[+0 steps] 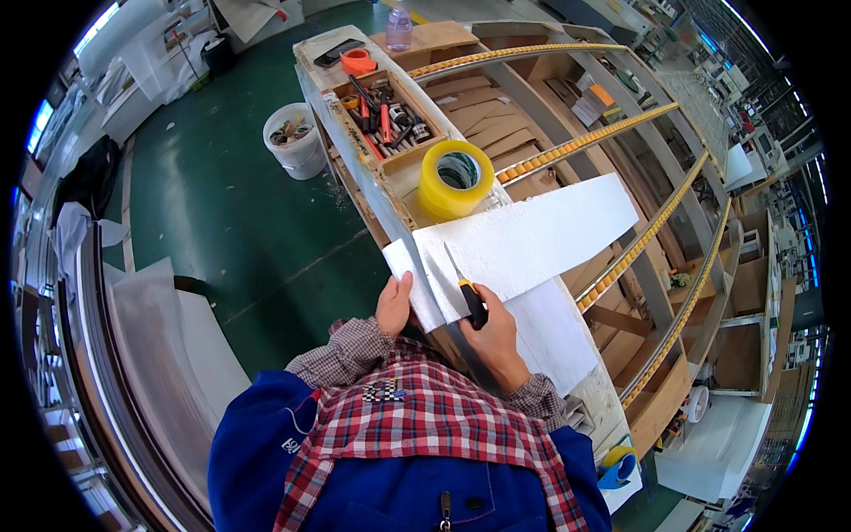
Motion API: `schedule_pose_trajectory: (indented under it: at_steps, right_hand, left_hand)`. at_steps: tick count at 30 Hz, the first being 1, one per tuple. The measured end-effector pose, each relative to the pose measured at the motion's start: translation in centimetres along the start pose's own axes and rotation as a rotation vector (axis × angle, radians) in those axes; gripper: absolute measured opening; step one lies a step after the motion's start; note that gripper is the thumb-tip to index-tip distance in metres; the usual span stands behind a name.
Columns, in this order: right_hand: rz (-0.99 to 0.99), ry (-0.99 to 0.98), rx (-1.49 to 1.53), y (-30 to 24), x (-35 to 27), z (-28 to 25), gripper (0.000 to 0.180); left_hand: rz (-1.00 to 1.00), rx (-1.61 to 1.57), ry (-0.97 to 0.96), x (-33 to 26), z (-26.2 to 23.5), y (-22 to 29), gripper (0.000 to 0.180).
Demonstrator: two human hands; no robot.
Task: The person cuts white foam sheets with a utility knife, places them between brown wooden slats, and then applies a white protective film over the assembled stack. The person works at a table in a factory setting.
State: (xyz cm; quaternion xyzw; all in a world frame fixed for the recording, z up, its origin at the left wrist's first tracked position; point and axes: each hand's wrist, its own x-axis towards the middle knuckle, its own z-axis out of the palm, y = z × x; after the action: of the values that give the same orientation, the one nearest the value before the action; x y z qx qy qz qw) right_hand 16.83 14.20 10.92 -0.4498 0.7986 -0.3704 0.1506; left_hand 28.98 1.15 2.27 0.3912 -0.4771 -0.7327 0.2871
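The counter [355, 168] is a long, narrow, pale bench running from the top of the view down toward the person, and everything else is placed against it. Along its right side lies a roller frame [620, 142] with yellow roller strips and brown cardboard stacked beneath. Off its left side is the green floor [222, 204], where a white bucket [294, 139] stands just beside the counter. On the counter's near end lies a white foam sheet [532, 235], its long part reaching out to the right over the rollers, with a second white slab [554, 332] under it. Just beyond the sheet, further up the counter, a roll of yellow tape [454, 179] lies flat, touching the sheet's far edge. Beyond the tape sits a shallow wooden tray [425, 149] holding red-handled tools, and past it an orange tape roll [358, 61] and a clear bottle [399, 29] at the counter's far end. At the near end, the left hand [394, 304] is closed on the sheet's left edge, thumb on top. The right hand [493, 337] is gripping a knife [467, 293] with a yellow and black handle, whose blade rests on the sheet just right of the left hand.
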Motion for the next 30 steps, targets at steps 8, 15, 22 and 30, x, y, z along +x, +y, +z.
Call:
schedule_pose_trajectory:
  at_steps: [8,15,22,30]
  right_hand:
    - [-0.085,0.013,0.031,-0.6,-1.3,0.2,0.051]
    - [-0.119,0.021,0.047,-0.9,-1.4,0.3,0.050]
    - [-0.120,0.006,0.062,-0.6,-1.4,0.2,0.050]
    - [0.181,-0.172,0.408,-1.8,-0.3,-1.7,0.046]
  left_hand:
    - [-0.138,0.053,-0.024,-1.0,1.5,2.7,0.046]
    - [0.126,0.190,0.049,0.5,1.1,-0.6,0.054]
    - [0.082,0.207,0.010,-0.5,1.7,2.2,0.050]
    - [0.080,-0.111,-0.112,0.9,1.3,-1.1,0.042]
